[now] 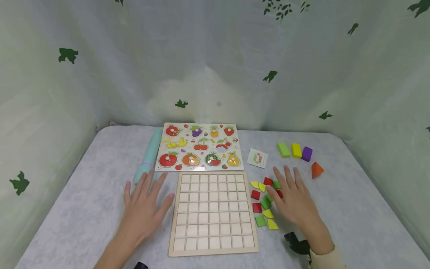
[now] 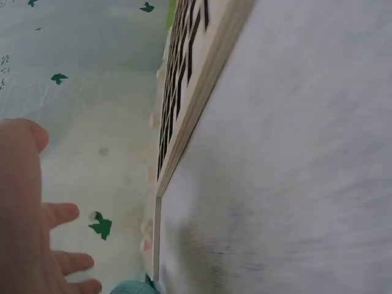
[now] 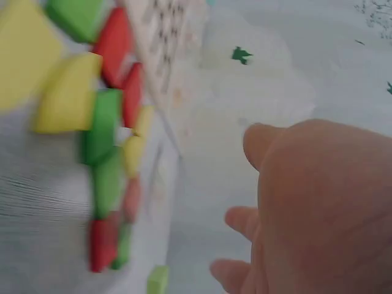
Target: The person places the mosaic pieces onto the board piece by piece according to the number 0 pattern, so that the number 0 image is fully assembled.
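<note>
A wooden grid board (image 1: pixel 215 251) lies flat in the middle of the table, its square cells bare. My left hand (image 1: pixel 142 209) is held to the left of the board, fingers spread, holding nothing. On the other side, my right hand (image 1: pixel 295 201) hovers with spread fingers over a group of small tiles and grips none of them. Among these are red squares (image 1: pixel 256 207), green squares (image 1: pixel 260 221) and yellow quarter-round pieces (image 1: pixel 272 224). The right hand hides part of the group. In the right wrist view, a yellow tile (image 3: pixel 67 95) lies below that hand, apart from it.
Behind the grid board lies a fruit puzzle board (image 1: pixel 184 129), beside a rolled teal mat (image 1: pixel 150 149). A small pattern card (image 1: pixel 257 158) is right of it. Farther right stand a green block (image 1: pixel 283 150), yellow block (image 1: pixel 296 150), purple block (image 1: pixel 307 154) and orange triangular block (image 1: pixel 316 170).
</note>
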Motion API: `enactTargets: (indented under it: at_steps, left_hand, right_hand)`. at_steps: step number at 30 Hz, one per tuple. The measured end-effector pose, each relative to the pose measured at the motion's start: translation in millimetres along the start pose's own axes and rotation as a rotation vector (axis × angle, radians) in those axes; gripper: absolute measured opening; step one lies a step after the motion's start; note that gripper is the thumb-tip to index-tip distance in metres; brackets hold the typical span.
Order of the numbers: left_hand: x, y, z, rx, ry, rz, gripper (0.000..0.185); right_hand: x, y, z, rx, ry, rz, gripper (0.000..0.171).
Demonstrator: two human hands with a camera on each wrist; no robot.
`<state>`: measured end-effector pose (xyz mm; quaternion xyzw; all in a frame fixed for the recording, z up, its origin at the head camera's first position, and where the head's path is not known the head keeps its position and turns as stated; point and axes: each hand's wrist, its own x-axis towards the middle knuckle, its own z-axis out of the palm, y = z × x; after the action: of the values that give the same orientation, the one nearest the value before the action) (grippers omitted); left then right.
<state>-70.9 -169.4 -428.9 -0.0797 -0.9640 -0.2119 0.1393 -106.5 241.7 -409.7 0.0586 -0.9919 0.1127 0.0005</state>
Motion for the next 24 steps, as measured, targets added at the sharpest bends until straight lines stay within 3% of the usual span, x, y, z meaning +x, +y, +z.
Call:
enactTargets:
  at_steps: [6,11,15,18,24]
  left_hand:
    - [19.2,1.6,3.9,-0.199,0.015,0.056,0.059]
    - [23.2,9.5,13.8,-0.307,-0.07,0.002,0.06]
    - [22.2,3.2,28.4,-0.404,-0.128,-0.038,0.057]
    - [20.0,-3.9,38.2,-0.409,-0.111,-0.006,0.054]
    - [18.6,-8.0,47.5,-0.289,-0.05,0.09,0.055]
  right_hand:
    - [22.4,0.7,-17.0,0.186,-0.1,-0.116,0.072]
    - [41.1,-1.3,-16.1,0.297,-0.123,-0.232,0.06]
    - [50.7,-2.0,-3.5,0.297,-0.126,-0.303,0.044]
    - [53.3,-0.9,4.6,0.266,-0.157,-0.338,0.032]
    - [58.6,-0.7,10.1,0.206,-0.153,-0.36,0.026]
